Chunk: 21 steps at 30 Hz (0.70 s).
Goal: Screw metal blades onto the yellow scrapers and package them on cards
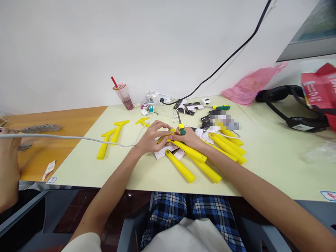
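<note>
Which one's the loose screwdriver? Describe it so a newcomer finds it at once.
On the pale table, look past the right hand toward the wall. Near the back edge, beside a small white block, lies the loose screwdriver, its green-and-yellow handle pointing right. Unlike the similar held screwdriver in the right hand, nobody is touching it.

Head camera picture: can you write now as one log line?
left hand: holding yellow piece | right hand: holding screwdriver, touching yellow piece | near: loose yellow handles | farther: drink cup
</note>
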Each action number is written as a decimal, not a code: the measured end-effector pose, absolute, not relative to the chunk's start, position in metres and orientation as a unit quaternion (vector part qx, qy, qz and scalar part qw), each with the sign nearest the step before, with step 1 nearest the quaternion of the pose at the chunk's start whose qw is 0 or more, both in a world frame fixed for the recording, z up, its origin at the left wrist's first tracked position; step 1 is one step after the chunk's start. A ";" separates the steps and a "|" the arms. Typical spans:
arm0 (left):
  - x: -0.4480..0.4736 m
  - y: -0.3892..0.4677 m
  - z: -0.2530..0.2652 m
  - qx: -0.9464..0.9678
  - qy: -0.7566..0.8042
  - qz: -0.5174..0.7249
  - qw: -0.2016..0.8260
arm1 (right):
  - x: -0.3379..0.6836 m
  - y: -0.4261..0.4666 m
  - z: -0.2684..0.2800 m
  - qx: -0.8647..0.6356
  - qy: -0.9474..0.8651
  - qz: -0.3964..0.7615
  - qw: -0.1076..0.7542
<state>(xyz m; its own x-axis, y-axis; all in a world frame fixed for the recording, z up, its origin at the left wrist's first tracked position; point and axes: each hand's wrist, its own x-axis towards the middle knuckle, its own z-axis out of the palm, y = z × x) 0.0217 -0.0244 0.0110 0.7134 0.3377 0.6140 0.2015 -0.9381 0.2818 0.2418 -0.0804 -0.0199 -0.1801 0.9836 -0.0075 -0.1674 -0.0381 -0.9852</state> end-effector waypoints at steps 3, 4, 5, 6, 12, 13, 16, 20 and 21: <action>0.021 -0.024 0.011 0.923 0.158 0.337 0.098 | 0.242 -0.081 -0.018 -0.422 -0.482 0.592 0.490; 0.021 -0.024 0.011 0.923 0.161 0.334 0.099 | 0.241 -0.082 -0.017 -0.421 -0.480 0.595 0.489; 0.020 -0.024 0.012 0.923 0.162 0.334 0.099 | 0.241 -0.083 -0.015 -0.417 -0.477 0.599 0.489; 0.020 -0.024 0.012 0.923 0.162 0.335 0.098 | 0.240 -0.084 -0.013 -0.412 -0.472 0.605 0.492; 0.022 -0.027 0.010 0.916 0.168 0.360 0.049 | 0.235 -0.085 -0.009 -0.435 -0.408 0.598 0.536; 0.024 -0.028 0.008 0.914 0.171 0.365 0.036 | 0.233 -0.085 -0.010 -0.441 -0.391 0.590 0.552; 0.034 -0.032 0.000 0.908 0.193 0.371 -0.001 | 0.229 -0.084 -0.012 -0.421 -0.333 0.581 0.612; 0.048 -0.043 -0.005 0.900 0.247 0.357 -0.038 | 0.227 -0.084 -0.011 -0.410 -0.293 0.556 0.660; 0.051 -0.047 -0.004 0.898 0.259 0.353 -0.045 | 0.228 -0.084 -0.010 -0.417 -0.289 0.544 0.668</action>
<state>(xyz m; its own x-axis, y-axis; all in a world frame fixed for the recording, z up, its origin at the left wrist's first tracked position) 0.0510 -0.0471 -0.0045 0.6163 0.4340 0.6572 0.4969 -0.8617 0.1030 0.2278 -0.0845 -0.0104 0.2414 0.9680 -0.0681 -0.4866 0.0600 -0.8716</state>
